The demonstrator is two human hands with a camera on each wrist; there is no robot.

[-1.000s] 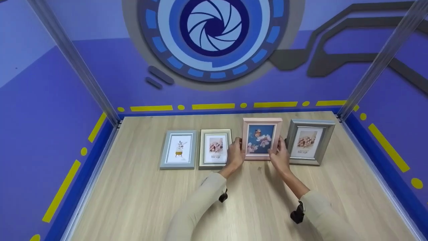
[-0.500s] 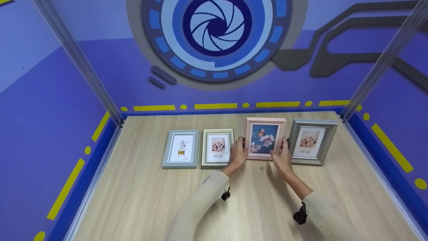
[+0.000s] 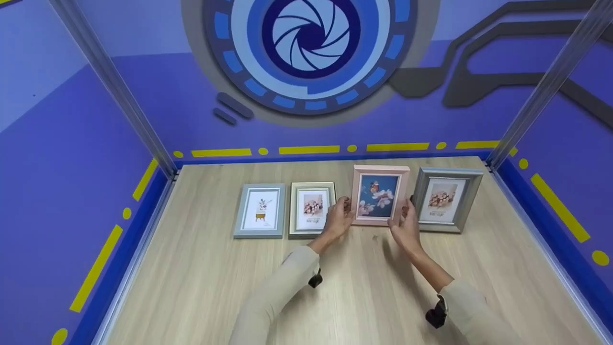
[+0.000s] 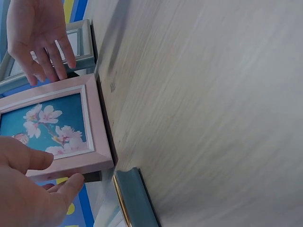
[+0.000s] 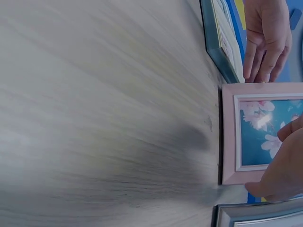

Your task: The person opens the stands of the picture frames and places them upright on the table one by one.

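Head camera: I watch a person's left hand (image 3: 339, 219) and right hand (image 3: 404, 227) flank a pink picture frame (image 3: 380, 195) standing upright near the back of a wood-grain tabletop (image 3: 215, 287). Blossoms on blue fill its picture. A silver-gray frame (image 3: 443, 200) stands just beside it, past the right hand; on the other side, the left hand overlaps a corner of a gold-toned frame (image 3: 312, 206), with a pale blue frame (image 3: 259, 211) next in the row. Beige sleeves (image 3: 268, 292) cover the person's forearms.

Left wrist camera: I see the left thumb extended across the front of the pink frame, apart from the fingers at its side edge. Opposite, the right fingers reach loosely to the other edge. I cannot tell whether the left thumb touches.

Right wrist camera: the right hand partly covers the blossoms, its thumb and fingers apart around the frame's side. The left fingers extend, relaxed, to the far edge; I cannot tell how hard either hand presses. Glare marks the picture.
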